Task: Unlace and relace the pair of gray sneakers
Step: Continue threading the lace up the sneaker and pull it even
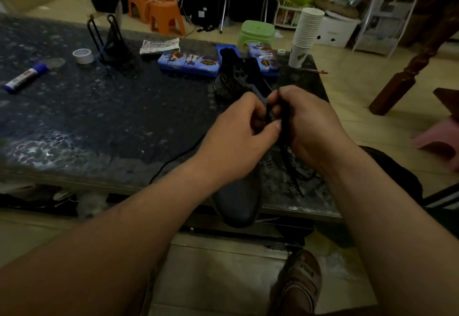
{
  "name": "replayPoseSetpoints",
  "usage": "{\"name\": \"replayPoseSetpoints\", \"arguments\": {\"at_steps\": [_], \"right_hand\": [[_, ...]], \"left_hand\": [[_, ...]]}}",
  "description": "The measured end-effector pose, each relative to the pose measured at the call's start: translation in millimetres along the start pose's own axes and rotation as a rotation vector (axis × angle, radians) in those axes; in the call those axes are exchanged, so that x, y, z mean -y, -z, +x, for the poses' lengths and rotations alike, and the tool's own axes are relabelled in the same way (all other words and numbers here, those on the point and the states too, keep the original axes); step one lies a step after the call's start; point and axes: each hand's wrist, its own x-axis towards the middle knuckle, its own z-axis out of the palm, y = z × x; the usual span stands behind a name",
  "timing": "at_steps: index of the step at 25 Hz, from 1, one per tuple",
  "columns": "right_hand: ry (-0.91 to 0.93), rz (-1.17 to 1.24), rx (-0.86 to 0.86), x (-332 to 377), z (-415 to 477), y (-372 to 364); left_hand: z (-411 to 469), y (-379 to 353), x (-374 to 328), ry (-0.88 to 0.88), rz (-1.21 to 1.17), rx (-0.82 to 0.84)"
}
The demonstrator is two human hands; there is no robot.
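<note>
Centre of frame, hands: left hand (238, 126) and right hand (308, 121) are close together, fingers curled, both pinching the black lace (285, 151) above the near sneaker.
Near sneaker (238, 199): dark gray, lying under the hands, its toe jutting past the table's near edge, lower centre.
Lace ends: loose lengths trail from the right hand onto the table surface, right of the shoe.
Far sneaker (236, 77): upright just behind the hands, upper centre, against the blue tins.
Table (99, 116): dark, glossy, speckled top filling the left and centre of the frame.
Thin dark cord (173, 159): runs from under the left hand toward the near edge.
Glue stick (24, 77): lying at far left.
Tape roll (83, 56): white, upper left, beside a black wire stand (109, 42).
Blue tins (188, 63): two printed cases along the far edge, with a paper packet (160, 46) behind them.
Paper cups (304, 34): tall white stack at the table's far right corner.
Floor: pale boards or tiles, which I cannot tell.
Stools: two orange stools (166, 16) and a green stool (258, 32) beyond the table; a pink stool (439, 139) at right edge.
Wooden leg (407, 72): turned, slanting, right of frame.
White rack (387, 17): upper right.
Sandalled foot (300, 281): on the floor, bottom right.
</note>
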Motion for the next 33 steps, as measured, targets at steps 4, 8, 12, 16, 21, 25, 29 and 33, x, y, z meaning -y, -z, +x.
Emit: {"name": "replayPoseSetpoints", "arguments": {"at_steps": [4,8,12,16,21,25,29,33], "right_hand": [[0.188,-0.418,-0.143,2,-5,10],[0.326,-0.179,-0.304,11,-2,23],[0.219,-0.446,-0.068,-3,2,-2],[0.180,-0.554,-0.033,-17,13,-20],[0.179,-0.657,0.043,-18,17,-24],[0.199,-0.777,0.041,-22,23,-32],[0.379,-1.015,-0.018,-28,22,-42],[0.387,-1.128,-0.087,-33,29,-43]], "left_hand": [[4,14,27,0.168,0.018,-0.187],[8,30,51,0.249,0.101,-0.292],[18,17,50,0.354,0.098,-0.099],[25,16,59,0.363,0.209,-0.077],[25,22,75,0.524,-0.322,-0.085],[26,31,78,0.651,-0.542,0.022],[24,36,75,0.685,-0.578,0.036],[24,37,73,0.687,-0.580,0.030]]}}
